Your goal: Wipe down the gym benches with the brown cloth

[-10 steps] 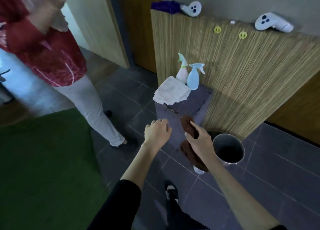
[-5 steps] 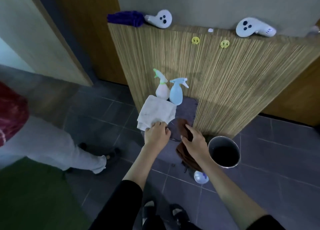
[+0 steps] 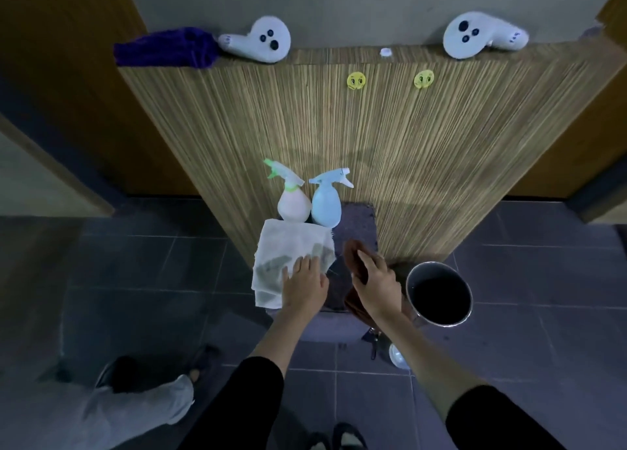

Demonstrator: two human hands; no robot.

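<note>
At the lower left a second person's leg (image 3: 146, 405) rests on the floor tiles, near enough that a step back by either person could end in a bump. Next comes the white cloth (image 3: 288, 246), folded on the left part of the padded bench (image 3: 361, 219) with one side drooping over the edge. The left hand (image 3: 303, 283) lies flat on it, fingers straight and slightly spread, pinching nothing. If that hand pushes sideways to clear room, the cloth will likely slide to the floor, since much of it overhangs. Just behind the cloth stand two spray bottles, one pale with a green trigger (image 3: 293, 205) and one blue (image 3: 325, 207). They are upright and touching each other at the back of the bench, against the wooden panel (image 3: 424, 178). Dragging the white cloth, or a long forward wipe, could tip them, as they look light. The brown cloth (image 3: 353, 258) is over the right half of the bench, bunched in the right hand (image 3: 376, 283), whose fingers curl over it while a tail hangs below the wrist. Whether it presses the pad I cannot tell. Bunched like that it may wipe poorly, and the loose tail could snag. Just beside the right hand stands a metal bucket (image 3: 439, 293). An outward stroke could knock it, and its contents are too dark to make out.
</note>
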